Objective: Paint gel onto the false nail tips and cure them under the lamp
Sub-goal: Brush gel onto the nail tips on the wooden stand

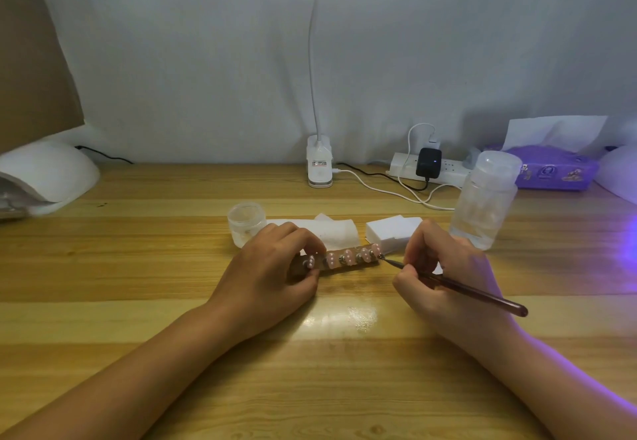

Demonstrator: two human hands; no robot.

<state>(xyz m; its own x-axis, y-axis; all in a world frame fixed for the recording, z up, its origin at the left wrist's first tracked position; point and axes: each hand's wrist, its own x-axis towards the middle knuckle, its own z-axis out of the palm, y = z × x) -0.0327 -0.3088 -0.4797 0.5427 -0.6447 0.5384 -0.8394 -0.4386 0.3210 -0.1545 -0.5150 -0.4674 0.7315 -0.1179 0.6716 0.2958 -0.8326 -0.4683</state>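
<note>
Well left of the strip stands the white curing lamp, with bare tabletop between for carrying. The left hand grips the strip's left end, steadying the pink nail tips. At the strip's right end, the right hand pinches a brush, its point at the last tip. Painting seems to be the step in hand, and it needs small, steady strokes.

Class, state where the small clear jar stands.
Head view: the jar stands left of centre on the desk, just beyond the left hand, beside the folded tissue.

Pale pink nail tips with white dots, dark red brush, purple tissue pack, striped light wood table
</note>
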